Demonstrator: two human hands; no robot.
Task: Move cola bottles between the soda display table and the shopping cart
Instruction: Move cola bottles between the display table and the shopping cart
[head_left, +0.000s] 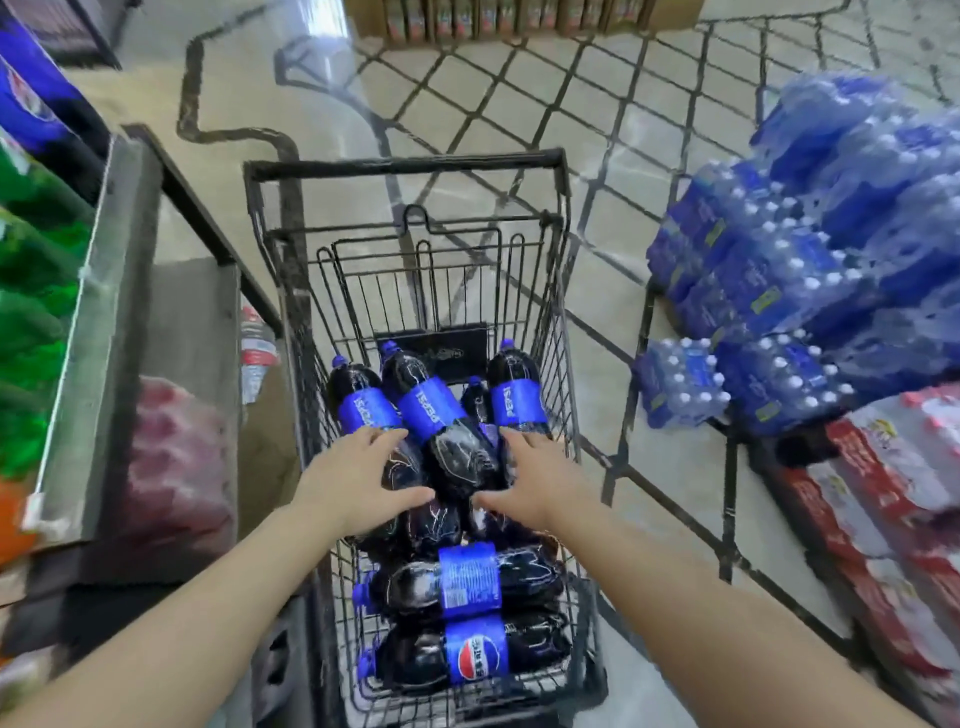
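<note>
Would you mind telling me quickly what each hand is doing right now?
Left hand: open, fingers spread on the left cola bottle in the shopping cart.
Right hand: open, fingers extended on the right cola bottle.

Supermarket aisle, wire shopping cart (563, 291), stacked shrink-wrapped water packs (810, 270), soda display table (104, 322), tiled floor (519, 104)

My black wire shopping cart (563, 332) stands on the tiled floor (322, 119) and carries the cola bottles (434, 415), all lying down. Three point caps away from me, two lie crosswise nearest me (470, 582), more underneath. On the left, a metal-edged worktop (98, 322) holds green bottles (31, 332). On the floor to the right, shrink-wrapped water packs (810, 270) sit stacked beside red-and-white cases (883, 519).
</note>
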